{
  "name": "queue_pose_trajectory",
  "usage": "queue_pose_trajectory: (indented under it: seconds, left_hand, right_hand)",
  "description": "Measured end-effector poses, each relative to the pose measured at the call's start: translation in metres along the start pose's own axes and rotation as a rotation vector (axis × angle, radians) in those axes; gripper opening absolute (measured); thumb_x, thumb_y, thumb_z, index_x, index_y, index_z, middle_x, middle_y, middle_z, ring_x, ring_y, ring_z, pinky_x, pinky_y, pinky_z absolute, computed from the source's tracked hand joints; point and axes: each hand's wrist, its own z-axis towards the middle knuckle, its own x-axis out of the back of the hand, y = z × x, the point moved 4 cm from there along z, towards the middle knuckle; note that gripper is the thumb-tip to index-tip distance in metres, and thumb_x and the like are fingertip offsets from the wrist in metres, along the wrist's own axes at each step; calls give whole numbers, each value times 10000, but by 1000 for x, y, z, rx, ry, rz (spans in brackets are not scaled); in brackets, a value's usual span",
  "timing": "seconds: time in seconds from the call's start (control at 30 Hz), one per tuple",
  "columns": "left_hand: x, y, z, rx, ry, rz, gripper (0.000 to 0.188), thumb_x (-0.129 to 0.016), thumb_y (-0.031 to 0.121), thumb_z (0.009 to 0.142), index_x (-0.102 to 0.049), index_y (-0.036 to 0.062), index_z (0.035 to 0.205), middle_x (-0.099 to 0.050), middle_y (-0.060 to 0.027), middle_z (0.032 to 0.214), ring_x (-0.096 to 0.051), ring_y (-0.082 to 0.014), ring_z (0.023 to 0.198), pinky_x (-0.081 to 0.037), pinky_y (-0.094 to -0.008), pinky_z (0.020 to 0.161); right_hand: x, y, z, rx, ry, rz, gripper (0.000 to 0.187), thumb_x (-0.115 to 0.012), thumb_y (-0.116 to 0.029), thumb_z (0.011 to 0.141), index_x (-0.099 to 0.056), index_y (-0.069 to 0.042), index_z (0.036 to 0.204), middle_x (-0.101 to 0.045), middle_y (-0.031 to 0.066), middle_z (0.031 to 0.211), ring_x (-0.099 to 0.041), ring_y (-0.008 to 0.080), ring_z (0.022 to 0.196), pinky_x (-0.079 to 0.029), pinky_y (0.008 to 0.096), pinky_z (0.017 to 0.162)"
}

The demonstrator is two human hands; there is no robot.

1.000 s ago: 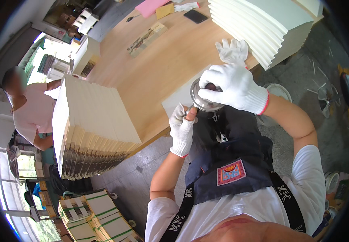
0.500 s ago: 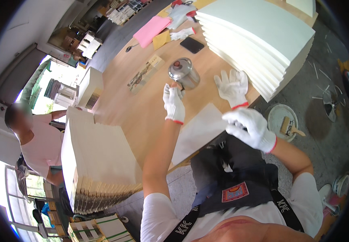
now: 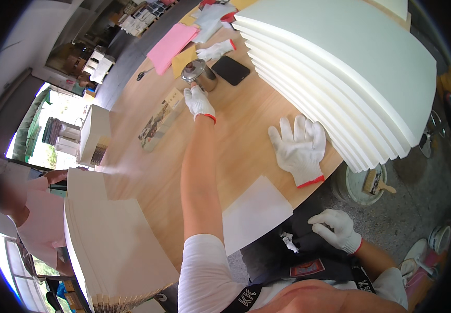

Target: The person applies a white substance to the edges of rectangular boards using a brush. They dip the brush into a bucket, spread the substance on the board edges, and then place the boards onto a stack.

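My left hand [image 3: 200,103], in a white knit glove with a red cuff, reaches far over the table and is closed on the handle of a lidded steel mug [image 3: 205,79]. The mug appears to stand on the tabletop beside a black smartphone [image 3: 230,70]; its base is partly hidden. Near my lap, past the table's near edge, hangs my gloved right hand [image 3: 336,229], fingers loosely curled and apart, nothing seen in it. A loose white glove [image 3: 298,148] lies flat between a sheet of white paper [image 3: 256,213] and a tall stack of white paper [image 3: 340,78].
Beyond the mug lie another glove [image 3: 216,50], pink paper [image 3: 172,48] and scissors [image 3: 144,74]. A printed strip [image 3: 157,125] is left of my forearm. More paper stacks [image 3: 118,235] stand left, near another person [image 3: 37,208]. A bucket holds a brush [image 3: 376,182].
My left hand has carried the mug farther across the table, close to the phone. My right hand has dropped from above the table's edge toward my lap. My view has shifted too.
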Motion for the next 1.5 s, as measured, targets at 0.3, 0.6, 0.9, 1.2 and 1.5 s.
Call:
queue_pose_trajectory:
  seconds: [0.3,0.6,0.9,1.2,1.5]
  left_hand:
    - [24,26,-2,-360,137,511,421,-563,111,934,-431,18,1323,-569,-118,1117,-577,-182,967,-477,-358,874]
    - [4,70,-181,-367,-442,373,352,-579,104,961,-500,21,1294,-571,-92,1232,-527,-161,1052,-425,-328,962]
    - [37,116,-326,-645,-834,1212,453,-666,173,927,-526,64,1343,-553,-146,1375,-515,-290,1291,-412,-394,1065]
    - [253,147,-320,-79,-404,1836,655,-703,486,822,-539,132,1349,-574,-145,1335,-515,-328,1263,-442,-437,1021]
    - [266,145,-317,8,-463,1766,660,-846,457,671,-589,141,1190,-605,-114,1233,-546,-286,1205,-471,-421,952]
  right_hand:
    - [-16,10,11,62,-97,8,177,-668,-274,906,-714,-131,1000,-682,72,858,-662,279,787,-513,384,704]
    - [-10,5,-35,105,-80,-32,178,-643,-296,919,-696,-143,993,-663,72,836,-663,284,774,-520,405,695]
    - [3,-16,-92,183,-11,-185,172,-653,-308,899,-688,-161,981,-649,59,818,-661,272,772,-522,394,694]
    - [-6,-71,-39,480,11,-218,291,-723,-291,840,-678,-93,1048,-691,79,1051,-639,282,1002,-482,409,884]
    - [-76,-67,109,462,-85,-790,620,-678,-476,841,-539,-157,1353,-498,85,1412,-434,266,1331,-377,434,1081]
